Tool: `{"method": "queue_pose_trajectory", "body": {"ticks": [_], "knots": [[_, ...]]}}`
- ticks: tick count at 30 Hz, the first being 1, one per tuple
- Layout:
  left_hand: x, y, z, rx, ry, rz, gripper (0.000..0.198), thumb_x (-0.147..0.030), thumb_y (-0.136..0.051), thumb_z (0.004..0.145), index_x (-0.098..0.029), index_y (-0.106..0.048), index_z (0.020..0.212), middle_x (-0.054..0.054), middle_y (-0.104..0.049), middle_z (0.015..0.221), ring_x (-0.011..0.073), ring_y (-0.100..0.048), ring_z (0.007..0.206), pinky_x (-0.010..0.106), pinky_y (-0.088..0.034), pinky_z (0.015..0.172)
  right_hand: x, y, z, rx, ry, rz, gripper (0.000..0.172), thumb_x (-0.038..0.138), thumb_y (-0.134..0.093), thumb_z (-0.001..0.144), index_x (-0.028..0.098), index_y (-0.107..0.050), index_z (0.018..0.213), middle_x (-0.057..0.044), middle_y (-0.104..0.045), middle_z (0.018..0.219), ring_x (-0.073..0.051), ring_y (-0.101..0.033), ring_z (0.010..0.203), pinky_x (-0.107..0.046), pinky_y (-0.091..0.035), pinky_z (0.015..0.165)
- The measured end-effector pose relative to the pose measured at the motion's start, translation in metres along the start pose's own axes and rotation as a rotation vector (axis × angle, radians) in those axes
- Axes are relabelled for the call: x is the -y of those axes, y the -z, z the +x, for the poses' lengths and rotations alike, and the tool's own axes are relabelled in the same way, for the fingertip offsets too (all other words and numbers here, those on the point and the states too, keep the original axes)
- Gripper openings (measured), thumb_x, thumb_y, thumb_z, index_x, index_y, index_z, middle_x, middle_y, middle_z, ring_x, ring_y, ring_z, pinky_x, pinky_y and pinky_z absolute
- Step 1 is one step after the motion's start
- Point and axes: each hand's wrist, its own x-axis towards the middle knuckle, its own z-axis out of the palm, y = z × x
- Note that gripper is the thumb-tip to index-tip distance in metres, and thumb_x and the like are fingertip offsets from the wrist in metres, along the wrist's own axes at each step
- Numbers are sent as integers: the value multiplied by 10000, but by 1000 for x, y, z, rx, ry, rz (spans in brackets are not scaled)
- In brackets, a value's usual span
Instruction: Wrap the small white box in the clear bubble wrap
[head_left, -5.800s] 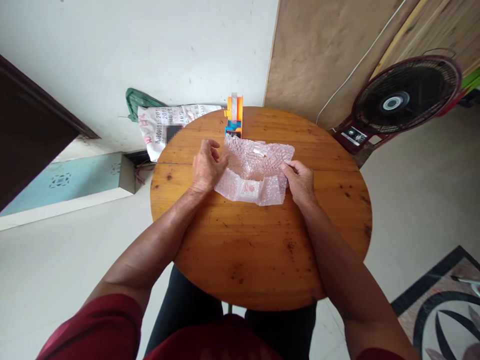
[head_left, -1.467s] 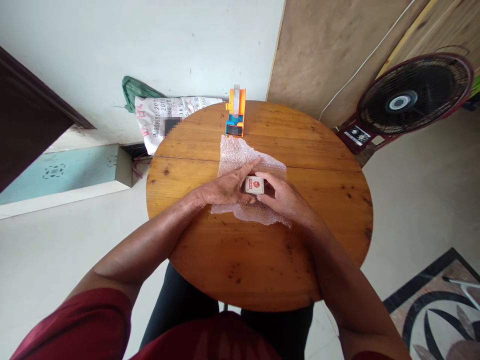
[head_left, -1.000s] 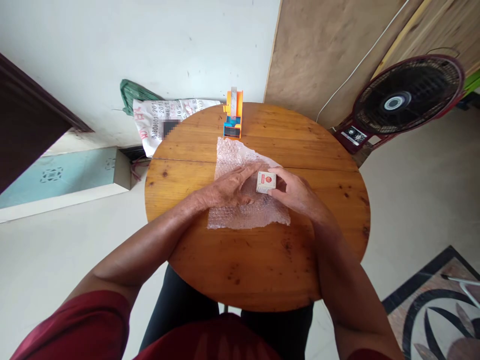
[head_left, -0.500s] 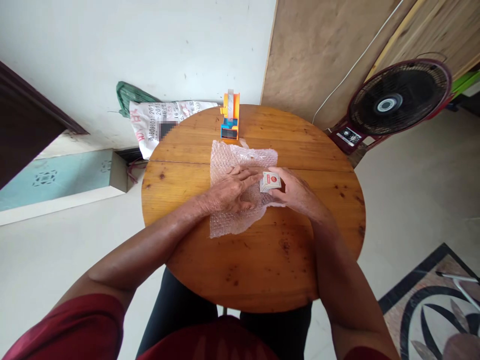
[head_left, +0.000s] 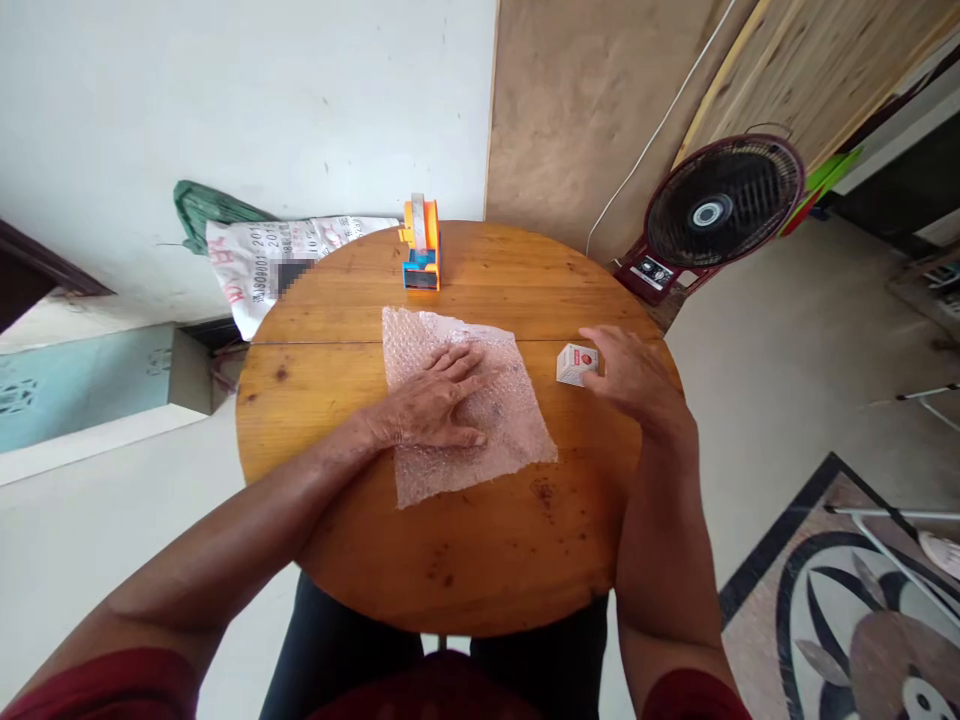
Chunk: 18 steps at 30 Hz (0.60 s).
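My left hand lies flat with spread fingers on a sheet of bubble wrap, which is spread out on the round wooden table. Right of the sheet stands a small white box with a red mark on its top. Around the right side of this box is my right hand, thumb and fingers apart. The thumb tip overlaps the box's near right corner; whether it touches is hard to tell. A gap shows between the forefinger and the box.
An orange and blue tape dispenser stands at the table's far edge. Beyond the table are a printed white sack on the left and a dark red fan on the right.
My right hand has moved the small box off the bubble wrap to the right, onto bare wood, and its fingers have loosened. The sheet's right part now lies flatter under my spread left hand.
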Motion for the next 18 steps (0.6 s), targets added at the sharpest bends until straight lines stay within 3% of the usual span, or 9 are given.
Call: {"method": "queue_pose_trajectory", "body": {"ticks": [3,6,9,12,18], "knots": [[-1,2,1,18,12,19,984,-735,-625,780,-232,-328,1571,171,-201,1666,406,-149,1541,587,-100,1238,16,3,0,-240,115,192,430,187,-542,827,202,-625,1249,-116,-647,1325,-324,-583,1218,-504,-439,1018],[-1,3,1,14,13,24,984,-738,-627,774,-232,-336,1566,162,-205,1668,397,-148,1543,580,-95,1242,45,5,-7,-355,264,444,255,200,-557,866,235,-686,1083,-72,-727,1112,-264,-661,1064,-453,-496,964],[-1,2,1,3,8,22,984,-703,-654,765,-219,-340,1562,160,-218,1664,390,-150,1543,559,-104,1248,74,-3,-15,-166,468,697,185,180,-549,901,241,-698,992,-35,-739,1001,-203,-690,946,-372,-546,875],[-1,0,1,-20,10,16,955,-602,-709,752,-216,-357,1551,146,-260,1650,378,-161,1542,545,-120,1254,92,-22,-16,-51,573,750,223,171,-548,911,226,-681,1081,-63,-720,1156,-209,-654,1122,-402,-504,1017],[-5,1,-1,-29,-32,0,947,-557,-771,689,-182,-454,1499,181,-332,1600,421,-188,1521,576,-113,1251,87,-52,-1,59,480,623,318,220,-482,960,208,-642,1234,-100,-643,1347,-225,-555,1303,-450,-421,1131]]}}
